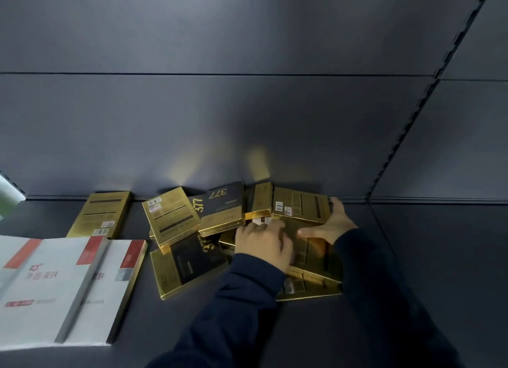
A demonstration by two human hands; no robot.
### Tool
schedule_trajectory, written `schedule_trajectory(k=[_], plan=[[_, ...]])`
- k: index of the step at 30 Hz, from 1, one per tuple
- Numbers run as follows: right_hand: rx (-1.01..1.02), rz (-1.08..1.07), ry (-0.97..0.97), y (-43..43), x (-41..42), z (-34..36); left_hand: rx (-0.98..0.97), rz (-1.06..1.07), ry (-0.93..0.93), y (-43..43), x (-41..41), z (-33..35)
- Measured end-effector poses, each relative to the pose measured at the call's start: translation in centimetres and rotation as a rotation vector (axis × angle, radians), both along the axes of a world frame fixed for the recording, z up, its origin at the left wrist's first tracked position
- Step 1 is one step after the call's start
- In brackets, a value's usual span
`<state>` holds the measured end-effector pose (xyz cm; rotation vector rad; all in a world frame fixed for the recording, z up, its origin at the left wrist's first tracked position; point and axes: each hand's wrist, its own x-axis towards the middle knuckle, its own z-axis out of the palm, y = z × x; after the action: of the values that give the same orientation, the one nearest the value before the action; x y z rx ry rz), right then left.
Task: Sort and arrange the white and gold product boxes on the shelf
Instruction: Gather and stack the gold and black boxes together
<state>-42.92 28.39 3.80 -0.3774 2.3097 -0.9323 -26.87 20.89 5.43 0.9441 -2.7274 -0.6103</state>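
A loose pile of gold boxes (pixel 176 220), some with black "377" faces, lies at the back middle of the dark shelf (pixel 412 257). My right hand (pixel 334 223) grips a gold box with a barcode label (pixel 299 207) at the pile's right. Its fingers wrap the box's far right edge and its thumb is on the near side. My left hand (pixel 264 244) sits on the pile beside it, with bent fingers at that box's near left edge. More gold boxes (pixel 316 263) lie beneath both hands. Two white boxes with red patches (pixel 49 285) lie flat at front left.
One gold box (pixel 101 216) lies apart at the back left, near the grey back panel (pixel 247 120). A slotted upright (pixel 412 114) divides the shelf bay on the right. Bare shelf surface shows to the right of the pile and along the front.
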Motion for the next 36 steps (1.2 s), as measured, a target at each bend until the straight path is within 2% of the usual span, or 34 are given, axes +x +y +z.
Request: schedule_trajectory(k=[4, 8, 11, 15, 18, 21, 26, 30, 32, 34, 36], plan=[[-0.067, -0.013, -0.040, 3.6, -0.8, 0.8, 0.062, -0.137, 0.012, -1.0, -1.2, -0.1], [-0.085, -0.025, -0.148, 4.4, -1.4, 1.4, -0.207, -0.193, -0.060, -3.9, -2.6, 0.6], [-0.083, -0.039, -0.169, 2.4, -1.3, 1.9, -0.297, -0.195, -0.199, -5.2, -2.7, 0.6], [-0.019, -0.122, -0.163, 0.3, -1.6, 0.8, -0.408, -0.171, -0.245, -6.1, -1.6, 0.6], [-0.038, -0.165, -0.179, -0.2, -1.8, 0.3, -0.403, -0.100, -0.331, -6.9, -1.0, 0.7], [-0.146, -0.258, -0.205, -0.9, -1.6, 0.1, -0.349, -0.040, -0.363, -6.9, -0.9, 0.9], [-0.083, -0.279, -0.145, -1.6, -1.1, 0.2, -0.258, 0.005, -0.351, -6.6, -1.4, 0.6], [-0.286, -0.513, -0.353, 1.6, -2.9, 0.6, -0.254, -0.168, -0.372, -6.4, -1.6, -0.9], [-0.376, -0.648, -0.381, 4.1, -3.8, 1.0, -0.279, -0.225, -0.397, -6.5, -2.0, -1.2], [-0.340, -0.721, -0.313, 6.3, -4.6, 1.0, -0.379, -0.283, -0.409, -6.8, -2.5, -0.9], [-0.220, -0.702, -0.252, 7.9, -4.9, 0.7, -0.514, -0.381, -0.395, -6.9, -2.8, -0.3]])
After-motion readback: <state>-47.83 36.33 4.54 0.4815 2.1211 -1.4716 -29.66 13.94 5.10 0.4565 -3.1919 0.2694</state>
